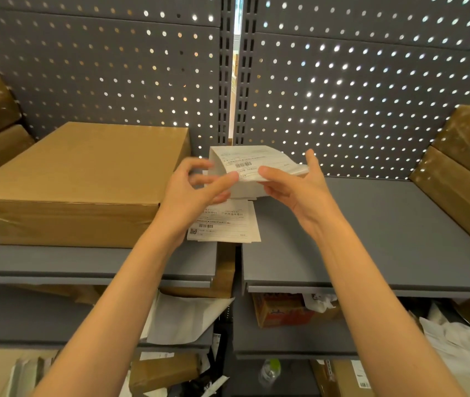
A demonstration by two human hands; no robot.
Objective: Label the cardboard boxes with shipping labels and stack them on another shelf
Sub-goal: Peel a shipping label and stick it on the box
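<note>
Up at the grey shelf (pixel 371 224), both bare hands meet around a stack of shipping labels (pixel 252 170) held in the air just above the shelf's surface, in front of the pegboard back wall (pixel 342 81). The right hand (pixel 294 184) grips the stack from its right side, thumb on the top sheet and fingers underneath. The left hand (pixel 196 187) has its thumb and forefinger pinched at the near left edge of the top label, with the other fingers curled loosely. Below the hands, a loose label sheet (pixel 225 224) lies flat across the gap between the two shelf boards. A large cardboard box (pixel 79 179) sits on the left shelf board, just beside the left hand. More brown boxes (pixel 463 167) lean at the far right edge of the shelf.
</note>
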